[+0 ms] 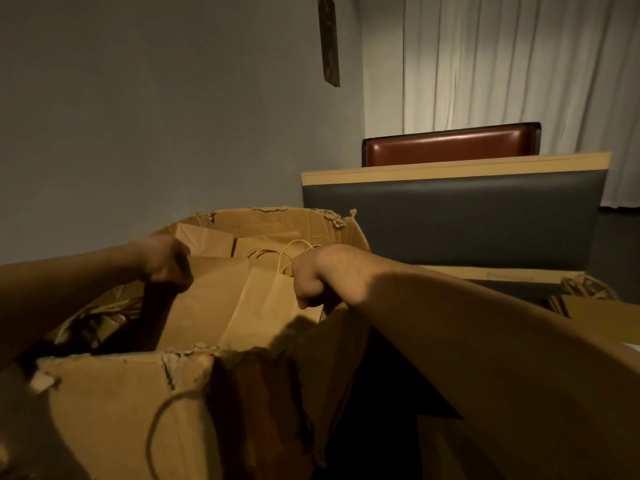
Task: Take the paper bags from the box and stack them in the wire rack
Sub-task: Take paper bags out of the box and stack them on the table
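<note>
A torn cardboard box [114, 407] fills the lower left of the head view, with ragged edges. Inside it lie several flat brown paper bags [221, 299] with twisted paper handles. My left hand [166, 261] grips the left edge of the top bags, fingers curled round them. My right hand [311, 275] grips the right edge of the same bags. Both arms reach into the box from the near side. No wire rack is in view.
More flat paper bags [595, 313] lie to the right beside the box. Behind stands a dark booth seat back [450, 216] with a light wooden top edge, a red-brown seat back [450, 147] beyond it, and a white curtain [519, 64]. A grey wall is on the left.
</note>
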